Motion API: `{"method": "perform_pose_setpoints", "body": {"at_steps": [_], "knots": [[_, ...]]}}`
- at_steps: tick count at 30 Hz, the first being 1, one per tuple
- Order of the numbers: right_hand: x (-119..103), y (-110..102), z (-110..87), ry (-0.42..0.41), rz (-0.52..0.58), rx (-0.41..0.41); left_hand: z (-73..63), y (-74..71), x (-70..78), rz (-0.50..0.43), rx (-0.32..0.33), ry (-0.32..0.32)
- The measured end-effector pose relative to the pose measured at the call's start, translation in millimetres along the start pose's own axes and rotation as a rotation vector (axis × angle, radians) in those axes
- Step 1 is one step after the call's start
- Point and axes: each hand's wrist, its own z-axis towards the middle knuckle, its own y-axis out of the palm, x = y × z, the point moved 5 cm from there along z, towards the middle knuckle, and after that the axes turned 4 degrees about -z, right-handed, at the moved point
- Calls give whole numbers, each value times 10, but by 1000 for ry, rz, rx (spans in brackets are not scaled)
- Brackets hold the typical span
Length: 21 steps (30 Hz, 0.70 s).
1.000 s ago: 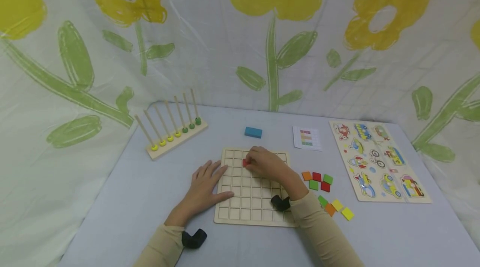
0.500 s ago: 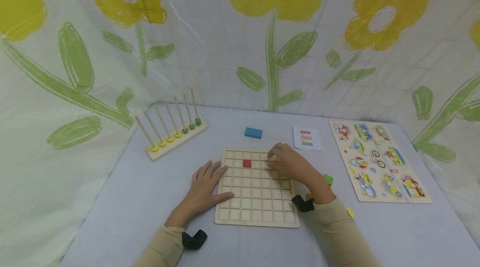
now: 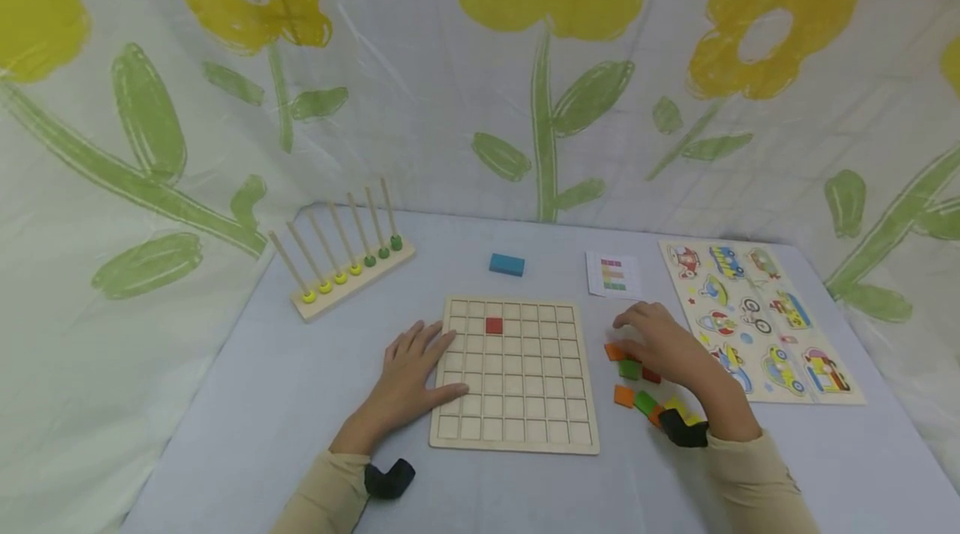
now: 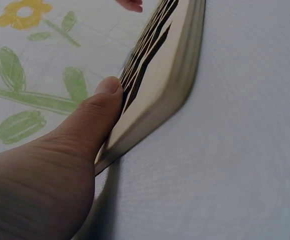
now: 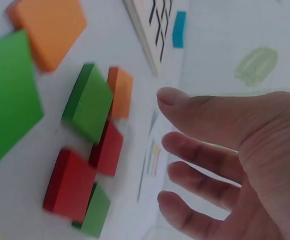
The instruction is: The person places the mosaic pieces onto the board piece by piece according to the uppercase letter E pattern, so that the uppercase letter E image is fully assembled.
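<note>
My left hand [image 3: 408,376] rests on the left edge of a wooden grid board [image 3: 513,430], fingers spread; its thumb [image 4: 97,112] lies on the border in the left wrist view. One red square tile [image 3: 493,326] sits in a cell of the upper rows. To the right of the board, my right hand [image 3: 663,342] is over a loose group of coloured square tiles, its fingers apart with nothing between them. In the right wrist view, red tiles [image 5: 70,184], a green tile [image 5: 88,102] and an orange tile [image 5: 121,92] lie just beyond the fingertips.
A peg stand [image 3: 360,280] with yellow and green beads stands back left. A blue block [image 3: 507,265] and a pattern card [image 3: 615,276] lie behind the board. A vehicle puzzle board [image 3: 757,388] is on the right. A flowered curtain [image 3: 420,101] hangs behind the table.
My right hand has let go of the red tile in the grid and moved right, off the board, to above the loose tiles. My left hand has stayed in place.
</note>
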Motion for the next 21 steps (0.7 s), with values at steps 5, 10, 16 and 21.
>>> {"method": "perform_pose_setpoints", "body": {"at_steps": [5, 10, 16, 21], "knots": [[88, 40, -58, 28, 22, -33, 7, -8, -7, 9, 4, 6], [88, 141, -58, -25, -12, -49, 12, -4, -6, -4, -12, -3], [59, 205, -33, -40, -34, -17, 18, 12, -14, -2, -43, -23], [46, 226, -18, -40, -37, -8, 8, 5, -10, -6, -39, -23]]}}
